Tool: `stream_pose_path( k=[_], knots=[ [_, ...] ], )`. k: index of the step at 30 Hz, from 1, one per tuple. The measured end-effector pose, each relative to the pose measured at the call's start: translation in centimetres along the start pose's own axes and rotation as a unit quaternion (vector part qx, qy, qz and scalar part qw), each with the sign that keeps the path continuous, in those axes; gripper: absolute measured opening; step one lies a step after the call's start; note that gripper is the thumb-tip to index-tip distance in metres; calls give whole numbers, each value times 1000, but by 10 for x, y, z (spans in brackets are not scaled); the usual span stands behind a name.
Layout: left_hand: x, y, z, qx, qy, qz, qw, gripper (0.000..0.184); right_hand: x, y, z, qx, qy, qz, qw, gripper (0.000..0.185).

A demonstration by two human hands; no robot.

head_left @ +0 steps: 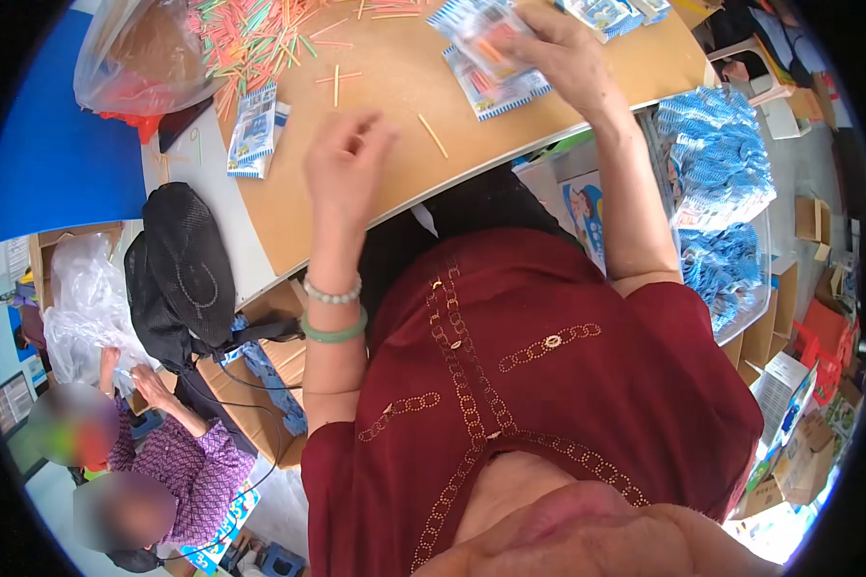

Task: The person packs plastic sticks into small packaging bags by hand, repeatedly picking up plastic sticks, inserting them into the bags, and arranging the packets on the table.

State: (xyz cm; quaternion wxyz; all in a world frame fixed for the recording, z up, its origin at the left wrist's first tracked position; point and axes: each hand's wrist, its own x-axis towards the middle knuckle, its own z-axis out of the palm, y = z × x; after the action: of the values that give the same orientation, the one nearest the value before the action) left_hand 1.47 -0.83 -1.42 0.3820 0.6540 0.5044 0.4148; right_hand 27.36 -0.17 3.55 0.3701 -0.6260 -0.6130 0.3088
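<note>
My right hand (pixel 570 60) grips a small clear packet (pixel 491 40) with blue print, and pink-orange pieces show through it. Beneath it, another blue-and-white packet (pixel 491 94) lies on the brown tabletop (pixel 394 216). My left hand (pixel 348 154), slightly blurred, hovers over the table with its fingers curled in and nothing visible in them. Close by on the board are a single yellow stick (pixel 433 137) and a crossed pair of sticks (pixel 337 85). Two or so overlapping packets (pixel 254 130) rest to the left of that hand.
A heap of coloured sticks (pixel 250 38) lies at the far left beside a clear plastic bag (pixel 140 62). More packets (pixel 606 14) are at the far right. A bin of blue packets (pixel 722 163) stands right of the table, a black bag (pixel 185 260) left. Another person (pixel 202 471) is at lower left.
</note>
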Motion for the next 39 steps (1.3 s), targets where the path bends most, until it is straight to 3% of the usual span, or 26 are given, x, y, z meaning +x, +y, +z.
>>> stream_pose_path(
  k=[1,2,3,4,5,6,8,9,14,17,21,22,24,28,32,34,39],
  knots=[
    [-4,-2,5,106,-29,8,994,25,2,5,-13,-132,3,-2,991,22],
    [-9,3,13,101,-26,9,995,25,7,19,-18,-137,3,-5,991,22],
    [-15,8,25,124,-51,79,988,27,16,42,-16,-231,103,-105,962,23],
    [-18,12,31,147,-76,148,975,30,26,64,-13,-315,199,-204,905,25],
    [-18,12,33,145,-73,149,975,30,30,73,-12,-389,291,-296,822,26],
    [-17,13,34,173,-78,156,969,30,29,70,-12,-390,290,-299,821,26],
    [-15,13,34,229,-90,169,954,30,21,62,-8,-232,217,-106,942,26],
    [-14,12,34,230,-87,168,954,30,18,59,-6,-144,172,-6,975,26],
    [-10,6,35,253,-73,179,948,28,2,72,17,-185,276,-86,939,30],
    [-11,7,34,275,-76,166,944,28,-10,69,33,-395,332,-133,846,24],
    [-12,2,24,178,-29,129,975,25,-25,32,42,-315,349,-207,858,16],
    [-11,-3,20,147,1,105,984,23,-32,23,54,-310,344,-210,861,16],
    [-6,-9,10,84,57,69,992,20,-41,2,87,-338,57,-125,931,10],
    [-4,-13,-16,112,56,28,992,15,-23,-9,122,-432,37,-211,876,8],
    [1,-22,-33,193,57,25,979,13,22,-15,141,-387,-43,-282,877,10],
    [1,-25,-35,190,58,29,980,13,52,-9,159,-306,-52,-396,864,14],
    [-7,-27,-38,141,44,13,989,12,115,-14,171,-335,47,-465,818,20]
  ],
)
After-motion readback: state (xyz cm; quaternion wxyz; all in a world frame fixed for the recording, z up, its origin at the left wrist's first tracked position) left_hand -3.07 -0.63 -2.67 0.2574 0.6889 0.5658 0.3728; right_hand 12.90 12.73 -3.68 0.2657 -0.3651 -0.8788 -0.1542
